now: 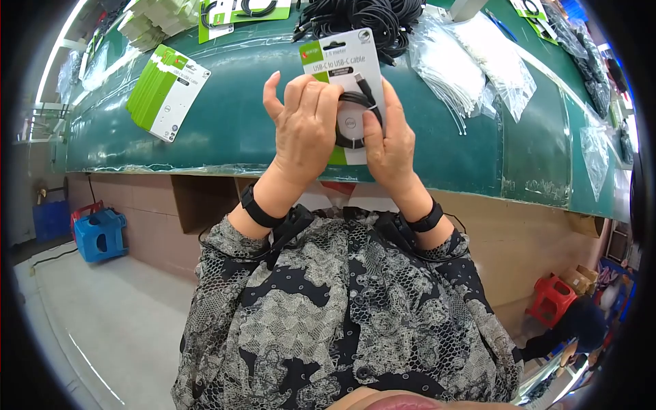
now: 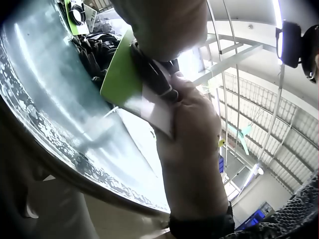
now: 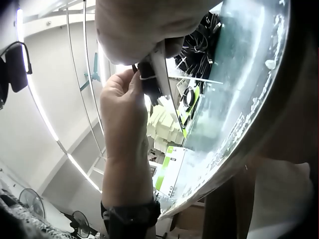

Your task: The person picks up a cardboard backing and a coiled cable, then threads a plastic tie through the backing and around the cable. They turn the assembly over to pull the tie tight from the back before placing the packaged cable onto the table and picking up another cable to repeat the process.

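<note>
A printed card (image 1: pixel 335 51) labelled USB-C to USB-C cable, white with green edges, is held up over the table's near side. Against its front lies a coiled black USB-C cable (image 1: pixel 352 98) with white ties round it and one plug pointing up. My right hand (image 1: pixel 394 143) grips the card's right edge, thumb across the front by the coil. On the other side, my left hand (image 1: pixel 303 123) pinches the coil's left part with curled fingers, its little finger raised. In the right wrist view the left hand (image 3: pixel 122 97) shows at the black coil (image 3: pixel 148 79).
Left on the green table (image 1: pixel 239 82) lies a fanned stack of cards (image 1: pixel 160 96). Behind are a pile of black cables (image 1: pixel 369 20) and more cards (image 1: pixel 154 20). White cable ties (image 1: pixel 444 65) in clear bags lie right. A blue stool (image 1: pixel 99 236) stands on the floor.
</note>
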Available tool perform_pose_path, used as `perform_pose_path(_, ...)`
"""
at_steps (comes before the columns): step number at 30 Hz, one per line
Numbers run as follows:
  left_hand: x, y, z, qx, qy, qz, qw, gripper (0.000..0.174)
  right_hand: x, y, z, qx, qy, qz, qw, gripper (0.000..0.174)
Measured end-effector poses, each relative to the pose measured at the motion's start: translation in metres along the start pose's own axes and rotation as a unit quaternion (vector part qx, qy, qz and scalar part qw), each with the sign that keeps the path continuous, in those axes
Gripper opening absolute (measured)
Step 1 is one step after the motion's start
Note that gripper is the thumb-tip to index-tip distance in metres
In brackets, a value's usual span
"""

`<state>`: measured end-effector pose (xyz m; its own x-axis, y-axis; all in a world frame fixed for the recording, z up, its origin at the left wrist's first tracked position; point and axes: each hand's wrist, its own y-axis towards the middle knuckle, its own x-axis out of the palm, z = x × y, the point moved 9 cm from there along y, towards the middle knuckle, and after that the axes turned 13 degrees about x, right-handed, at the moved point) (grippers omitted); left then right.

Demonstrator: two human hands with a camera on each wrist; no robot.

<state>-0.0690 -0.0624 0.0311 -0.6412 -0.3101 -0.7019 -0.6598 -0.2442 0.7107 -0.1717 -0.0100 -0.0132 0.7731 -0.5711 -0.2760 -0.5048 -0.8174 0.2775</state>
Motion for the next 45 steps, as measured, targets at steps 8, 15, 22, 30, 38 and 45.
perform_pose_path(8,0.013,-0.007,0.004,0.048,-0.047,-0.037,0.997,0.017,-0.002,-0.007,0.002,-0.022,0.012,0.005,1.0,0.043)
perform_pose_path(15,0.001,-0.022,-0.061,-0.211,-0.359,0.16,0.895,0.036,-0.011,0.021,-0.001,0.002,0.08,-0.029,0.996,0.044)
perform_pose_path(22,0.064,-0.06,-0.026,-0.354,-0.569,0.003,0.742,0.038,-0.001,0.021,-0.001,-0.01,0.01,-0.026,1.0,0.043)
perform_pose_path(30,0.07,-0.074,-0.014,-0.309,-0.477,-0.035,0.822,0.031,-0.006,0.022,0.0,-0.03,-0.071,-0.049,0.996,0.043)
perform_pose_path(38,0.093,-0.081,-0.006,-0.412,-0.658,0.013,0.629,0.032,-0.014,0.029,0.008,0.046,-0.076,-0.084,0.992,0.042)
perform_pose_path(45,0.094,-0.085,-0.001,-0.446,-0.704,0.03,0.551,0.033,-0.013,0.032,0.033,0.092,-0.014,-0.117,0.989,0.038)
